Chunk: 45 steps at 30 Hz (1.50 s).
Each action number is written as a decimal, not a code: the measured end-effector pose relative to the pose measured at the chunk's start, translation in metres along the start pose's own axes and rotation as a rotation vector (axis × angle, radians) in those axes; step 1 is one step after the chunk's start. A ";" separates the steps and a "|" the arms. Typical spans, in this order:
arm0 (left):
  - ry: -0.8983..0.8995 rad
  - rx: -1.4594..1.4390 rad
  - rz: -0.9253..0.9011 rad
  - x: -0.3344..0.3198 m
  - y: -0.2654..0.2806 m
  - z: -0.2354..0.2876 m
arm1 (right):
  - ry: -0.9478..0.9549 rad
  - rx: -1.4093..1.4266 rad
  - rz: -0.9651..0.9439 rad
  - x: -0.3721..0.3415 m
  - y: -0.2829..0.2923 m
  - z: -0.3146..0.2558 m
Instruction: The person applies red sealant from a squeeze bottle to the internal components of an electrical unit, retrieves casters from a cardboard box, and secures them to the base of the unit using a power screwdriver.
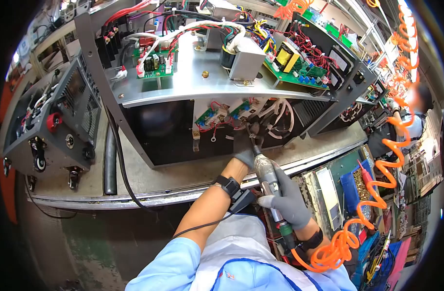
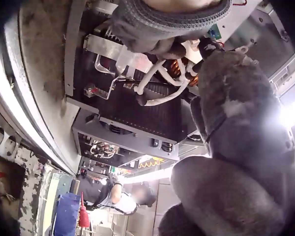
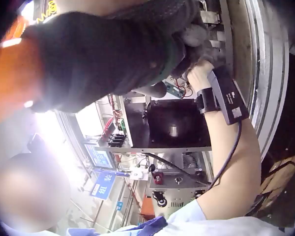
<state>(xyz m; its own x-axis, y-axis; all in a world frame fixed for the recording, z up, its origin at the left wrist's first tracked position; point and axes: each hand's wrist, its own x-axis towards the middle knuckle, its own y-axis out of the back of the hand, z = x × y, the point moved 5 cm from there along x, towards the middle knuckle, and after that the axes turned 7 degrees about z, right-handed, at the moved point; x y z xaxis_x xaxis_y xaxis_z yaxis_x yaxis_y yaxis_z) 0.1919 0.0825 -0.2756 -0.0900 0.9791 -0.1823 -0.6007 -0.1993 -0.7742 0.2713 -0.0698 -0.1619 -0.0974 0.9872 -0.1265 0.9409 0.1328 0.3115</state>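
While My Right Hand Grips the Driver, Its Nose Meets the Left

As I watch through the head camera, the driver lies in the right palm, slanting up and forward away from the person's body, its rear end below the grip and its barrel running out beyond the gloved fingers. That right hand is wrapped round the tool, with the thumb laid along its near side. The nose reaches into the lower bay of the metal cabinet and ends right by the fingers of the left hand, which is bent in at the tip. Whether those left fingers pinch the bit, a fastener or nothing, I cannot tell from any of my three views; the glove and the tool hide them.

The driver looks well used: a silvery-grey barrel with grubby, blotchy patches, tapering to a narrow, darker nose. Near its rear I see a green section, and from there an orange coiled hose loops off to the right.

Around the tip I make out white cables to the right and small green circuit boards to the left, fixed on a pale panel. The cabinet stands on a worn bench, and a black strap circles the left wrist.
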 end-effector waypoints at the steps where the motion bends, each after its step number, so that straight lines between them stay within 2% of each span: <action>1: 0.069 -0.120 0.022 0.002 0.002 -0.004 | 0.008 0.074 0.005 0.000 -0.001 0.000; 2: 0.134 -0.242 0.045 0.003 0.004 -0.007 | 0.004 0.072 0.011 0.000 -0.003 0.001; 3: 0.133 -0.239 0.041 0.006 0.006 -0.006 | 0.007 0.074 0.014 0.000 -0.003 0.001; 5: 0.025 0.250 -0.063 0.011 0.010 -0.003 | 0.040 0.006 0.022 0.001 -0.003 0.003; 6: 0.022 0.251 -0.066 0.016 0.012 -0.010 | 0.043 0.006 0.023 0.002 -0.003 0.009; 8: -0.268 0.368 -0.104 0.018 0.012 -0.008 | 0.016 0.147 0.035 0.005 -0.006 0.022; 9: -0.269 0.371 -0.107 0.021 0.017 -0.010 | 0.018 0.150 0.038 0.005 -0.006 0.021; 11: -0.833 1.281 -0.189 0.007 0.006 0.012 | -0.002 0.172 0.045 0.005 -0.009 0.014; 12: -0.835 1.281 -0.190 0.007 0.004 0.018 | -0.001 0.172 0.045 0.007 -0.010 0.013; 14: -0.989 1.347 -0.247 -0.004 -0.001 0.024 | -0.011 0.187 0.054 0.005 -0.012 0.019; 15: -0.988 1.351 -0.256 -0.010 -0.002 0.026 | -0.012 0.194 0.061 0.004 -0.012 0.020; 17: -0.645 1.430 -0.182 -0.011 0.003 0.027 | -0.046 0.238 0.054 0.003 -0.013 0.022; 18: -0.100 1.406 -0.084 -0.003 0.015 0.019 | -0.036 0.265 0.026 0.006 -0.012 0.026; 19: -0.106 1.415 -0.083 -0.009 0.021 0.012 | -0.030 0.275 0.025 0.005 -0.012 0.022; 21: -0.045 0.152 0.012 -0.026 0.042 -0.003 | 0.062 0.235 0.024 0.001 -0.012 0.011; 22: 0.322 -0.144 0.105 -0.042 0.037 0.010 | 0.065 0.247 0.024 0.002 -0.011 0.011; 23: 0.318 -0.132 0.105 -0.033 0.055 -0.008 | 0.076 0.241 0.007 0.003 -0.011 0.012; 24: 0.091 0.250 0.075 -0.011 0.089 -0.031 | 0.088 0.236 -0.012 0.002 -0.010 0.013; 25: -0.143 0.629 0.045 -0.015 0.086 -0.016 | 0.092 0.247 -0.017 -0.001 -0.010 0.013; 26: 0.051 0.334 0.084 -0.018 0.103 -0.005 | 0.081 0.232 -0.009 -0.004 -0.010 0.016; 27: 0.043 0.343 0.088 -0.020 0.103 0.001 | 0.071 0.215 -0.002 -0.006 -0.009 0.018; 29: 0.345 -0.466 0.375 -0.039 0.088 0.013 | 0.073 0.180 -0.038 -0.010 -0.008 0.025; 31: 0.315 -0.371 0.314 -0.051 0.078 0.031 | -0.041 0.280 -0.095 -0.029 -0.009 0.032; 33: 0.293 -0.276 0.253 -0.052 0.081 0.040 | -0.060 0.273 -0.132 -0.037 -0.005 0.037; 35: 0.440 -0.300 0.170 -0.057 0.075 0.043 | -0.072 0.352 -0.163 -0.048 0.000 0.034; 36: 0.396 -0.150 0.156 -0.058 0.073 0.045 | -0.092 0.359 -0.142 -0.051 0.003 0.036; 37: 0.400 -0.149 0.157 -0.057 0.077 0.042 | -0.095 0.359 -0.139 -0.054 0.006 0.038; 39: 0.402 -0.216 -0.191 -0.054 0.072 0.042 | -0.139 0.408 -0.173 -0.058 0.008 0.040; 41: 0.376 -0.222 -0.164 -0.054 0.069 0.041 | -0.125 0.422 -0.145 -0.061 0.008 0.033; 45: 0.360 -0.211 -0.056 -0.063 0.056 0.049 | -0.134 0.409 -0.203 -0.065 0.007 0.031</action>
<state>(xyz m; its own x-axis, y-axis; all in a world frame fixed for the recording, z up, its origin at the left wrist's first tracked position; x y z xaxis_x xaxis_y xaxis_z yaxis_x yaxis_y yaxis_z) 0.1252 0.0114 -0.2783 0.2438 0.9197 -0.3078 -0.4173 -0.1871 -0.8893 0.2939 -0.1357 -0.1803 -0.2754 0.9210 -0.2757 0.9602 0.2498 -0.1248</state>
